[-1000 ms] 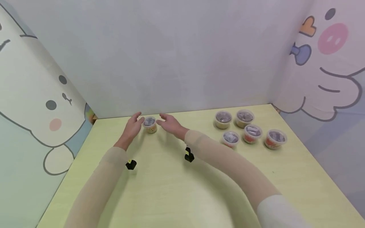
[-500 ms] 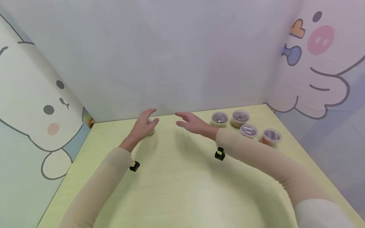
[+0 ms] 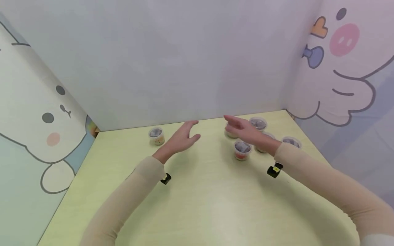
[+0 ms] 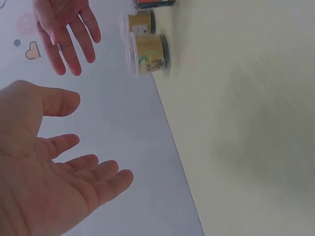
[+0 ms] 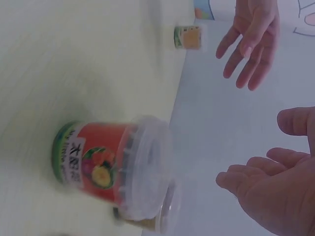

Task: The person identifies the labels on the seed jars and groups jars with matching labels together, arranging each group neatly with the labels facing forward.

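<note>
My left hand (image 3: 182,138) hovers over the table between a lone yellow-labelled tub (image 3: 157,136) and the group on the right, fingers spread and holding nothing. My right hand (image 3: 243,130) is above the right-hand group, its fingers relaxed and the palm facing left. It overlaps a yellow tub (image 3: 231,134) at the back in the head view. Just below it stands a red-labelled tub (image 3: 241,151) with a clear lid, which looms large in the right wrist view, its red label (image 5: 101,160) showing fruit. Other tubs are partly hidden by the right hand and forearm.
Behind the right hand stand a back tub (image 3: 258,123) and a tub (image 3: 291,141) farther right, all on the pale yellow table (image 3: 197,205). A grey-white wall panel (image 3: 184,61) rises at the table's back edge, with cartoon-printed panels on both sides.
Both hands have moved right, away from the lone yellow tub, which stays standing at the back left. The right hand has come over the group of tubs.
</note>
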`<state>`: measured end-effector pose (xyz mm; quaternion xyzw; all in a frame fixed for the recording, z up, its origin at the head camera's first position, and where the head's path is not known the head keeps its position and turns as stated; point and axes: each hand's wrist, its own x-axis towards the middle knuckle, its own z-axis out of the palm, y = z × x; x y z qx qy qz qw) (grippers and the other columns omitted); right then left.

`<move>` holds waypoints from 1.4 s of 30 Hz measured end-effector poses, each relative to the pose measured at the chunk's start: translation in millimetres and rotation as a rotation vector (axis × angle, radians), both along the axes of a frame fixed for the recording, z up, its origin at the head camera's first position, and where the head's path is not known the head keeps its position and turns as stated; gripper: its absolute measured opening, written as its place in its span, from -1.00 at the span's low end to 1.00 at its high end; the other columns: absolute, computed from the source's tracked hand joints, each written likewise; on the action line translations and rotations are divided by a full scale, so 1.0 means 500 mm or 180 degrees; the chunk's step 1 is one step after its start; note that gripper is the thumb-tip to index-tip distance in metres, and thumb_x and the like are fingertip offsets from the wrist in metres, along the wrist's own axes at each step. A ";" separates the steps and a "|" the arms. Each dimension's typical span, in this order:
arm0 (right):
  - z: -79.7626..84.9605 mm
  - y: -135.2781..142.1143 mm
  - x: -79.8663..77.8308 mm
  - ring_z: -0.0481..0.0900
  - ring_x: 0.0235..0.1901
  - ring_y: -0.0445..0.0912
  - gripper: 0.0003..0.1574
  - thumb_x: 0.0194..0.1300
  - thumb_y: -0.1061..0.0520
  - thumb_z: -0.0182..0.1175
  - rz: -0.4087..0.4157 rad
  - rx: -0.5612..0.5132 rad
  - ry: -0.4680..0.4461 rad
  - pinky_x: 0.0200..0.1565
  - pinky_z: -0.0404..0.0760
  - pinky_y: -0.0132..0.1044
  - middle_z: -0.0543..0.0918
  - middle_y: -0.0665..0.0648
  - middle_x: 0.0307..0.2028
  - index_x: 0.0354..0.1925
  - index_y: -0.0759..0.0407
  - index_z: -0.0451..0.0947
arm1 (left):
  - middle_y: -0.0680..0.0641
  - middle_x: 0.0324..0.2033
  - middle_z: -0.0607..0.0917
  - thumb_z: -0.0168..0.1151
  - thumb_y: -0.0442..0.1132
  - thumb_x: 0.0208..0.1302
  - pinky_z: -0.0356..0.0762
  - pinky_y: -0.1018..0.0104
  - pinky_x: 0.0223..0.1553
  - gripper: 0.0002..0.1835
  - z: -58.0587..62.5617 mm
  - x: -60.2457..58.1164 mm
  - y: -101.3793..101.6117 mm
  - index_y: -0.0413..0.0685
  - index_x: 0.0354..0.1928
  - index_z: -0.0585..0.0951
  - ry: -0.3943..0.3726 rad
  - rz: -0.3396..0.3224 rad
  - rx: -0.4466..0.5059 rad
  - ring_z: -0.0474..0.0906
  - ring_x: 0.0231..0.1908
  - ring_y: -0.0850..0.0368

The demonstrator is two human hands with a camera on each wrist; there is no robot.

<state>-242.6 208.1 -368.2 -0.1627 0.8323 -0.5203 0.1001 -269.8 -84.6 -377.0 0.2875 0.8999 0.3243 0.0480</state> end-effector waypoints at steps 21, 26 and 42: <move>-0.107 0.125 0.077 0.05 0.50 0.26 -0.13 0.56 0.01 0.12 -0.0101 0.0111 -0.0088 0.40 0.16 0.15 0.07 0.36 0.54 0.55 0.38 0.01 | -0.29 0.46 0.27 0.19 -0.14 0.46 0.42 0.20 0.30 -0.23 -0.120 0.048 0.212 -0.31 0.54 0.11 -0.0791 -0.0606 0.0213 0.42 0.32 -0.19; -0.130 0.133 0.086 0.02 0.50 0.30 -0.07 0.53 0.06 0.17 -0.0042 0.0080 -0.0105 0.40 0.13 0.17 0.01 0.42 0.53 0.55 0.43 -0.05 | -0.29 0.42 0.33 0.24 -0.11 0.44 0.46 0.21 0.26 -0.18 -0.133 0.052 0.224 -0.29 0.55 0.09 -0.0887 -0.0599 0.0156 0.46 0.28 -0.15; -0.165 0.146 0.087 0.34 0.33 0.35 0.06 0.39 0.25 0.30 0.0116 0.0128 -0.0063 0.20 0.53 -0.16 0.11 0.55 0.46 0.54 0.51 -0.14 | -0.27 0.32 0.45 0.26 -0.16 0.42 0.52 0.30 0.15 -0.23 -0.141 0.050 0.245 -0.29 0.52 0.16 -0.0735 -0.0558 0.0113 0.54 0.17 -0.05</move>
